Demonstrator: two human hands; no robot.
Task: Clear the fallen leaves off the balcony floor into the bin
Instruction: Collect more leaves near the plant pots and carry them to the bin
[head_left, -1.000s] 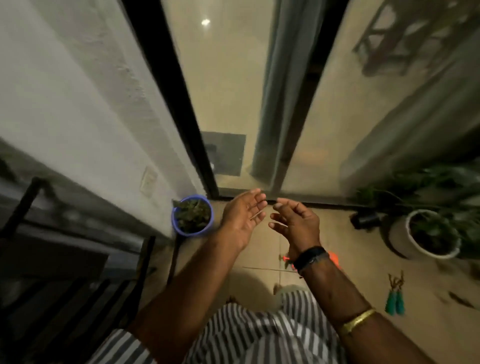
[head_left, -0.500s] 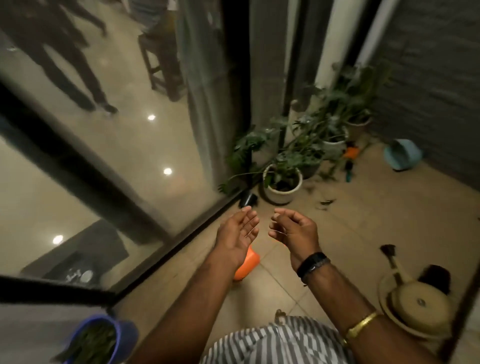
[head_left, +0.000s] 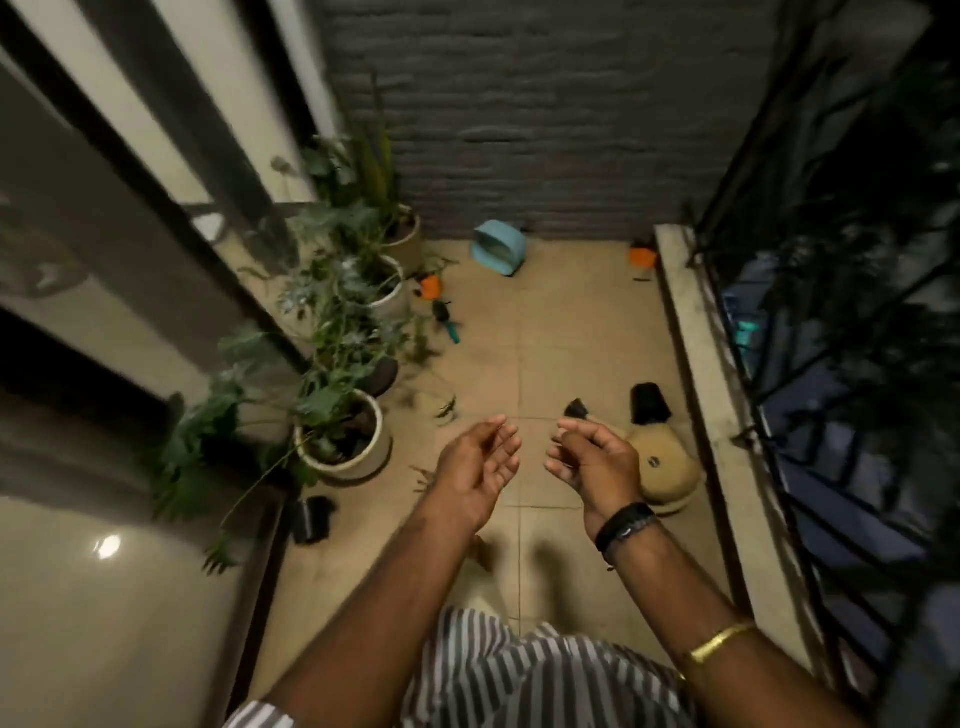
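Observation:
My left hand (head_left: 480, 467) and my right hand (head_left: 595, 465) hover side by side in front of me above the tiled balcony floor (head_left: 545, 338), palms turned toward each other. Both have loosely curled fingers and hold nothing. A light blue bin (head_left: 500, 252) lies tipped on its side at the far end by the grey wall. A few small fallen leaves (head_left: 445, 408) lie on the tiles beside the pots, with another leaf (head_left: 426, 475) just left of my left hand.
Several potted plants (head_left: 343, 436) line the glass door on the left. A tan watering can (head_left: 662, 467) and a black pot (head_left: 648, 404) sit by the right kerb and railing (head_left: 810, 395). Orange pots (head_left: 430, 287), a teal hand tool (head_left: 451, 325) and a small black pot (head_left: 311, 517) lie about.
My view has swung right, from the glass door and blue pot to the length of the balcony. Both hands stay raised and empty in the same pose.

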